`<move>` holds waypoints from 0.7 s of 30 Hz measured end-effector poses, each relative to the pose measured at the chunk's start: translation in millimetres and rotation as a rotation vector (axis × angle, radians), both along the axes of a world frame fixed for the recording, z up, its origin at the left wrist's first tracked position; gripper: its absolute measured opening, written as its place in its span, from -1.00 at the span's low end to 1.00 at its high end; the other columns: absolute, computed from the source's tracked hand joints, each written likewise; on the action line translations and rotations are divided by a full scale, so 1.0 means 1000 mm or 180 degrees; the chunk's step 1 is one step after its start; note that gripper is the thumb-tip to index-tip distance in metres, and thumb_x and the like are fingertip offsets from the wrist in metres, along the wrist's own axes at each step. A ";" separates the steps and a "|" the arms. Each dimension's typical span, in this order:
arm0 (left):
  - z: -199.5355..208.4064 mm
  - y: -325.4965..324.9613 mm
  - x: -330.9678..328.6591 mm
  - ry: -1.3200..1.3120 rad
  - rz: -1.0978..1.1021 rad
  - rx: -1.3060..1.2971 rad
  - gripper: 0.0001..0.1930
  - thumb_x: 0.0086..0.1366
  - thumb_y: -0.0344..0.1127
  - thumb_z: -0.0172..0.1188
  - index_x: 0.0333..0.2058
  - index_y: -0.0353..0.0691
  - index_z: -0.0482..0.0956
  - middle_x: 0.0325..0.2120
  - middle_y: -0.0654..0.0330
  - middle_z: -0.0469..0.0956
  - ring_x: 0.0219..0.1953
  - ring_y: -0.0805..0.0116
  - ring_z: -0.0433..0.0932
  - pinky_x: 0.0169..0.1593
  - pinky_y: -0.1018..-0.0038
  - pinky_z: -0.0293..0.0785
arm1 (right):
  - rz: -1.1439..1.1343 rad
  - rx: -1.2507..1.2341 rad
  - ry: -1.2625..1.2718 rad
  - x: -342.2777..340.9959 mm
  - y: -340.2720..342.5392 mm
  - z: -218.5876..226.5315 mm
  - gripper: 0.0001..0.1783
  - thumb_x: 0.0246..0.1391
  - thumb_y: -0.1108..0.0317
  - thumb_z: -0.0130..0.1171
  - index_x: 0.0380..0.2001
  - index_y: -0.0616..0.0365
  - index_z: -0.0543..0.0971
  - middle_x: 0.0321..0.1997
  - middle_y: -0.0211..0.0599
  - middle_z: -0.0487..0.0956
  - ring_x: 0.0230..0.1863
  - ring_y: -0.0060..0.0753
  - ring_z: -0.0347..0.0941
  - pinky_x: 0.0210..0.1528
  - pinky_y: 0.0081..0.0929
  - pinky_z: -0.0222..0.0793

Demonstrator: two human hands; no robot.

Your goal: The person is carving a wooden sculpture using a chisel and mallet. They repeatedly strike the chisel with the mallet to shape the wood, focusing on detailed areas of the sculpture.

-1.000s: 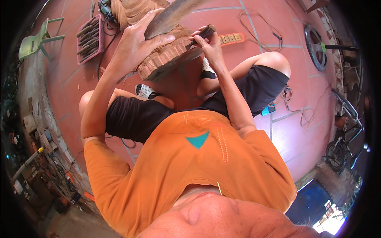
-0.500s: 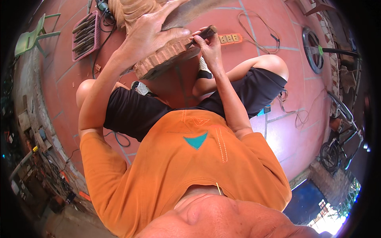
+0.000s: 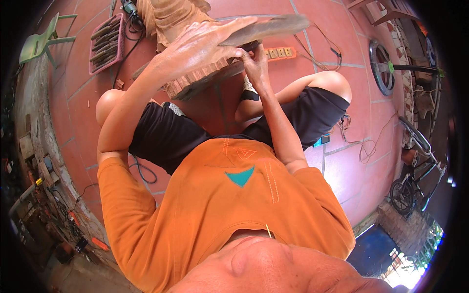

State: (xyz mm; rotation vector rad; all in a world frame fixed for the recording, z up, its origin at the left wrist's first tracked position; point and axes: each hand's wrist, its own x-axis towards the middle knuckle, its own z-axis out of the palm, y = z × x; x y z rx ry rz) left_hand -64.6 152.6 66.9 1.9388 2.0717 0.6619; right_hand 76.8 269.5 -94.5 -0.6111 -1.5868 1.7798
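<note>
My left hand [image 3: 200, 46] is closed around a long, flat wooden club [image 3: 273, 28], slightly smeared by motion, that points to the right. Just below the club, my right hand [image 3: 256, 63] pinches a dark chisel [image 3: 252, 46], which the club and fingers mostly hide. Both hands are over the wooden carving [image 3: 171, 22], a figure with carved folds like cloth. Its grooved base [image 3: 188, 80] lies toward me, between my bent legs. Where the chisel's edge meets the wood cannot be seen.
A pink basket [image 3: 121, 44] of several chisels stands at the far left, beside a corded power tool [image 3: 129, 9]. An orange power strip [image 3: 281, 52] lies beyond my right hand, its cable looping right. A green chair [image 3: 41, 43] and a wheel [image 3: 381, 68] stand farther out.
My left hand has come right and nearer to me, bringing the club down over the chisel. The chisel, plainly visible before, is now mostly covered. My right hand has shifted slightly left and nearer.
</note>
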 end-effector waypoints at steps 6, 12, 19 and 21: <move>0.004 -0.001 0.004 -0.0231 -0.0030 0.0677 -0.26 0.27 0.00 0.28 0.39 0.12 0.22 -0.17 -0.10 0.65 -0.17 -0.18 0.63 -0.10 0.05 0.55 | -0.0125 -0.0185 0.0135 0.001 -0.004 0.009 -0.71 0.23 0.59 0.19 -0.01 0.19 0.42 -0.18 -0.37 0.59 -0.16 -0.54 0.56 -0.12 -0.53 0.55; -0.009 -0.007 -0.005 -0.0159 -0.0054 0.0565 -0.26 0.27 0.03 0.29 0.39 0.13 0.24 -0.12 -0.07 0.65 -0.14 -0.16 0.63 -0.06 0.08 0.55 | -0.0076 -0.0267 0.0044 0.001 -0.002 0.010 -0.69 0.24 0.58 0.20 0.00 0.18 0.41 -0.17 -0.38 0.59 -0.15 -0.52 0.57 -0.12 -0.53 0.56; 0.000 -0.011 -0.002 -0.0400 0.0035 0.0508 -0.24 0.26 0.07 0.28 0.39 0.14 0.24 -0.09 -0.06 0.65 -0.10 -0.13 0.63 -0.04 0.08 0.54 | -0.0122 -0.0200 0.0129 -0.003 -0.003 0.012 -0.70 0.24 0.57 0.21 -0.01 0.18 0.42 -0.14 -0.37 0.59 -0.14 -0.54 0.57 -0.10 -0.54 0.55; -0.002 -0.010 -0.003 -0.0337 0.0045 0.0330 -0.24 0.27 0.09 0.27 0.39 0.14 0.24 -0.08 -0.07 0.64 -0.10 -0.13 0.63 -0.04 0.07 0.53 | -0.0126 -0.0081 0.0103 -0.005 -0.005 0.011 -0.71 0.24 0.57 0.21 -0.01 0.20 0.42 -0.14 -0.35 0.59 -0.13 -0.55 0.56 -0.10 -0.53 0.54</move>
